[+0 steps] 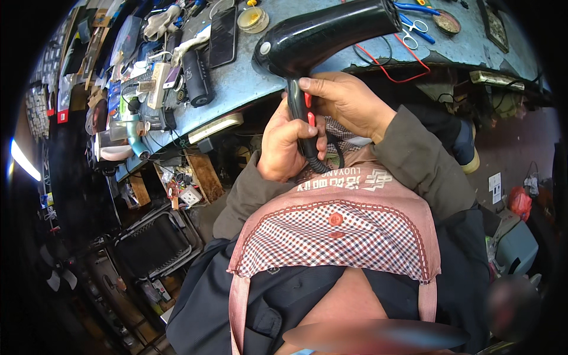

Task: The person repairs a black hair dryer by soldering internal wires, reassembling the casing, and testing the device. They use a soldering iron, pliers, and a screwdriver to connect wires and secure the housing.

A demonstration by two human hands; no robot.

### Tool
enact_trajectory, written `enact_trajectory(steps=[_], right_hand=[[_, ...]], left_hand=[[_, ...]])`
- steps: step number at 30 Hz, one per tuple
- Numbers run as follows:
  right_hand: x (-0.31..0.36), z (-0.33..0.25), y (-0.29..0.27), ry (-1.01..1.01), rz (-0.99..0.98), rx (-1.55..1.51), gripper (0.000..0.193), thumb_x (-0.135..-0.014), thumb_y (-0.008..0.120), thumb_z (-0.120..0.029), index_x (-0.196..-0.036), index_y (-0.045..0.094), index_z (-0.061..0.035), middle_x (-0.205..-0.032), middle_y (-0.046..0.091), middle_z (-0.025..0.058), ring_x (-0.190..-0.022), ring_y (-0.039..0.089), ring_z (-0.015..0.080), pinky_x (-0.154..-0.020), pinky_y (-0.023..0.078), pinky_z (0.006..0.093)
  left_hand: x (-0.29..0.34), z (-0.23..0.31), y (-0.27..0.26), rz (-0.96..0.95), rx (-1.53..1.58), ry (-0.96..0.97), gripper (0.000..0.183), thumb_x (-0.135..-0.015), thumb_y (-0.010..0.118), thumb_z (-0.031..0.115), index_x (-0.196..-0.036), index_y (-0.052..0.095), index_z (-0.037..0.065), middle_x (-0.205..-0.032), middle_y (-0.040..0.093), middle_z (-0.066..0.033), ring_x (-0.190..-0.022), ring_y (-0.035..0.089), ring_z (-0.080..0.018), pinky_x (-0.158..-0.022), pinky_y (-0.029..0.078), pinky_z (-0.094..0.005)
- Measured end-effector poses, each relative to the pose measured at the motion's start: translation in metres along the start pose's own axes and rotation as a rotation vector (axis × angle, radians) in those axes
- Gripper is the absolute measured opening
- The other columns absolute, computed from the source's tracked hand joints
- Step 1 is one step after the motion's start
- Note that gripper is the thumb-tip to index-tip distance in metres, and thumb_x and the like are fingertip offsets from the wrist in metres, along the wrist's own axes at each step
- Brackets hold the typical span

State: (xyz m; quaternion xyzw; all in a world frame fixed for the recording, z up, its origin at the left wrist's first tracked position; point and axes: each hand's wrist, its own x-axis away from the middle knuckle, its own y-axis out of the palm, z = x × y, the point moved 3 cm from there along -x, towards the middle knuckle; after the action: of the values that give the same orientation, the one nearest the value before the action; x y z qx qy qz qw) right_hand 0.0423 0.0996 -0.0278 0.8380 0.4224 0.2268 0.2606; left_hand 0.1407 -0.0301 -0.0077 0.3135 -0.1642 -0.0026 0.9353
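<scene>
A black hair dryer [331,36] is held up over the near edge of the workbench, its barrel pointing to the right and its handle downward. My left hand [283,142] is closed round the lower part of the handle, with the thumb across its front. My right hand [349,103] grips the upper handle from the right, its thumb lying just under the barrel. Two red switches [309,109] show on the handle between my hands. From the handle's lower end a black cord runs down against my pink apron [408,204].
On the blue workbench [236,97] lie a dark phone-like slab [223,36], a black cylinder [197,80], a round tub [253,20], blue-handled pliers [419,36] and red and black wires [408,78]. Tools crowd its left end. A black folding chair [155,245] stands lower left.
</scene>
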Motion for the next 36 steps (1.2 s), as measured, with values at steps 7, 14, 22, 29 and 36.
enact_trajectory(steps=[7,14,22,29,36], right_hand=[[0.009,0.006,0.007,-0.172,-0.014,-0.005,0.034,-0.105,0.067,-0.024,-0.114,0.070,0.0085,-0.091,0.072,0.0125,-0.075,0.070,0.0177,-0.061,0.055,0.0278],[0.021,0.004,0.022,-0.285,0.150,-0.217,0.030,-0.102,0.070,-0.017,-0.123,0.072,0.0039,-0.097,0.073,0.0093,-0.081,0.069,0.0157,-0.071,0.056,0.0266],[0.016,-0.002,0.007,-0.416,0.185,0.128,0.027,-0.101,0.074,-0.021,-0.107,0.075,0.0058,-0.089,0.074,0.0058,-0.081,0.067,0.0114,-0.074,0.053,0.0267],[0.017,-0.003,-0.006,-0.264,0.152,0.053,0.039,-0.108,0.063,-0.021,-0.131,0.064,0.0107,-0.120,0.073,0.0173,-0.107,0.071,0.0215,-0.097,0.057,0.0360],[0.021,-0.005,-0.006,-0.386,0.264,0.155,0.027,-0.104,0.069,-0.023,-0.092,0.069,0.0023,-0.083,0.068,0.0020,-0.077,0.062,0.0075,-0.070,0.050,0.0251]], left_hand=[[0.012,0.004,0.011,0.028,-0.203,-0.105,0.066,-0.080,0.058,-0.008,-0.142,0.042,0.008,-0.094,0.061,-0.0136,-0.067,0.065,-0.0252,-0.058,0.057,-0.0380],[0.016,0.007,0.022,0.023,-0.441,-0.073,0.069,-0.089,0.062,-0.001,-0.152,0.033,0.006,-0.100,0.061,-0.0120,-0.080,0.067,-0.0204,-0.069,0.058,-0.0340],[0.013,-0.018,0.004,-0.039,-0.440,-0.073,0.028,-0.098,0.073,0.004,-0.122,0.060,0.000,-0.098,0.069,-0.0058,-0.083,0.069,-0.0146,-0.075,0.057,-0.0301],[0.004,-0.014,0.011,-0.063,-0.213,-0.137,0.016,-0.099,0.069,0.007,-0.112,0.061,0.001,-0.078,0.069,-0.0091,-0.066,0.067,-0.0190,-0.066,0.058,-0.0327],[-0.004,-0.017,0.013,-0.102,-0.177,-0.170,0.018,-0.094,0.067,0.002,-0.110,0.057,0.003,-0.076,0.065,-0.0090,-0.061,0.065,-0.0203,-0.059,0.057,-0.0324]])
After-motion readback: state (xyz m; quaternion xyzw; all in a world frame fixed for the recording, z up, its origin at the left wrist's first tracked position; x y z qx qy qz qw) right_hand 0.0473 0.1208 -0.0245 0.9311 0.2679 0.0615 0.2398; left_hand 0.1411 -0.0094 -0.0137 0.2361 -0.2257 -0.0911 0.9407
